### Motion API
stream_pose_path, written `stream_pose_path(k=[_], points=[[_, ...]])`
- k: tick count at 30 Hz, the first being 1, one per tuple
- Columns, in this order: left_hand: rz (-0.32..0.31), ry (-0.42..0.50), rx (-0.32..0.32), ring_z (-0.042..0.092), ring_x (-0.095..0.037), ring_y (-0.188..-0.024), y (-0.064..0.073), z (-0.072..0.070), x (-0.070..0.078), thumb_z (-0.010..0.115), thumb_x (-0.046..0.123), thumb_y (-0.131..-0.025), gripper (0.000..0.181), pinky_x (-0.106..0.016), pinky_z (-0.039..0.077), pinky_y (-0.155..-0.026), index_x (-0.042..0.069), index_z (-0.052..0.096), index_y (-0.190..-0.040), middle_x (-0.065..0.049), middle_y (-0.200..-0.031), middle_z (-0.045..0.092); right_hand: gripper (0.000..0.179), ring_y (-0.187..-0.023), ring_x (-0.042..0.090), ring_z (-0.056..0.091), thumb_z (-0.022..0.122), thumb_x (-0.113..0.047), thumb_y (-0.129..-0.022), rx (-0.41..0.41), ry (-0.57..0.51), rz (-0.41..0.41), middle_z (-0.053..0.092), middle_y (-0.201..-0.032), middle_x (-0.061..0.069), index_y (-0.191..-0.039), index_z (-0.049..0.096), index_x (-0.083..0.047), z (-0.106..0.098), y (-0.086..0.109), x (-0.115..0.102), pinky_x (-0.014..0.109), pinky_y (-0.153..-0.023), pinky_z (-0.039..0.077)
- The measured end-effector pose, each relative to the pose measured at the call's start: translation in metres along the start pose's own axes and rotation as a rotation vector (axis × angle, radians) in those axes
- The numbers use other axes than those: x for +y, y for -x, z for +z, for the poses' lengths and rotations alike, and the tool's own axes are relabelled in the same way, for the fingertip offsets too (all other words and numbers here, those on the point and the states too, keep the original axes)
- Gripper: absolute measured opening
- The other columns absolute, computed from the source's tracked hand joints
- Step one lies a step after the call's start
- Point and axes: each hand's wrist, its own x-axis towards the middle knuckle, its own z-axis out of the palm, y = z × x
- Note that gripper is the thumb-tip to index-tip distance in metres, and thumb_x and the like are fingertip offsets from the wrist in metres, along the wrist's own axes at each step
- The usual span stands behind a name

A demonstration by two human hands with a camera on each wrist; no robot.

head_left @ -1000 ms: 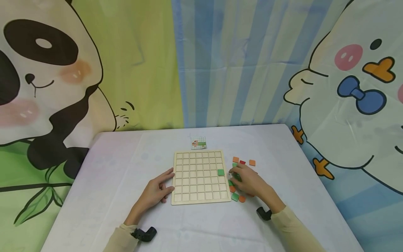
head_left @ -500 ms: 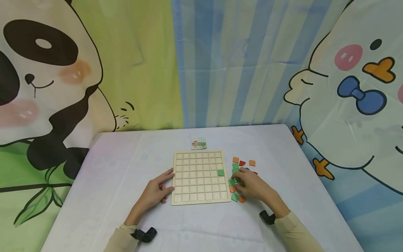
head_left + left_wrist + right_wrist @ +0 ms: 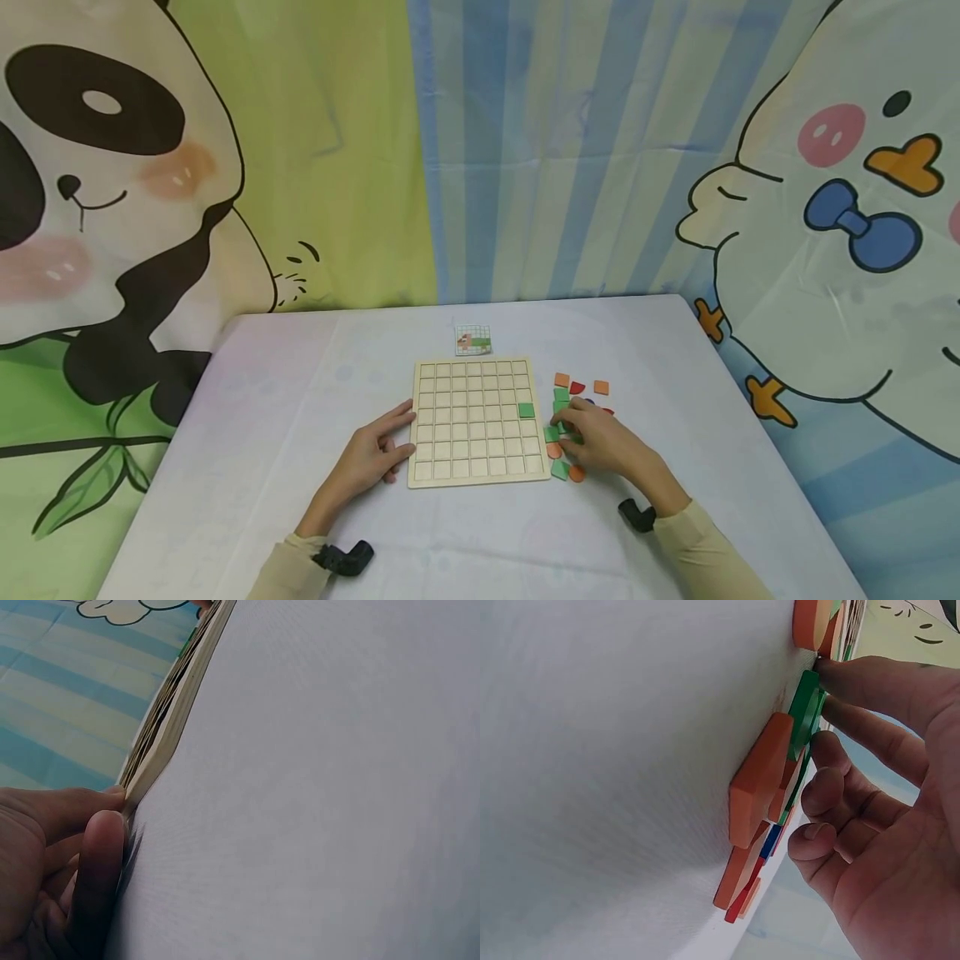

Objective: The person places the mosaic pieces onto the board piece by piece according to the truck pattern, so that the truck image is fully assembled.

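Observation:
A pale wooden grid board lies flat on the white table. One green square tile sits in a cell near its right side. My left hand rests at the board's left edge, index finger and thumb spread apart along it. In the left wrist view the fingertips meet the board's side. On the right, my right hand reaches low over loose tiles, thumb and index finger parted around green square tiles. The right wrist view shows those fingertips right at a green tile; the hand hides part of the pile.
Orange square tiles, a red piece and orange round pieces lie around the right hand. Beyond the board is a small pattern card with a coloured grid picture. Printed curtains hang behind the table.
My right hand has drawn slightly right and toward me, uncovering green tiles and the red piece; in the last half second it barely moves. The left hand stays at the board's edge.

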Motion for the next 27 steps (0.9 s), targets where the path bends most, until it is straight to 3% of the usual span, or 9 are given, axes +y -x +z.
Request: stream_pose_path(k=[13, 27], points=[[0.002, -0.010, -0.001, 0.058, -0.012, -0.048, -0.0005, 0.0013, 0.0003, 0.079, 0.009, -0.095, 0.063, -0.030, 0.056, -0.046, 0.011, 0.056, -0.154, 0.003, -0.170, 0.043, 0.023, -0.087, 0.010, 0.052, 0.081, -0.018, -0.093, 0.001, 0.006, 0.012, 0.061, -0.106, -0.004, -0.115, 0.076, -0.014, 0.0016, -0.0046, -0.0003, 0.025, -0.074, 0.048], [0.025, 0.005, -0.005, 0.058, -0.012, -0.048, -0.0001, 0.0002, 0.0001, 0.078, 0.009, -0.096, 0.064, -0.030, 0.056, -0.045, 0.009, 0.054, -0.155, -0.001, -0.171, 0.041, 0.021, -0.087, 0.010, 0.055, 0.080, -0.013, -0.094, 0.028, -0.037, 0.009, 0.064, -0.109, -0.001, -0.114, 0.074, -0.012, 0.0013, -0.0064, 0.0013, 0.025, -0.074, 0.053]])
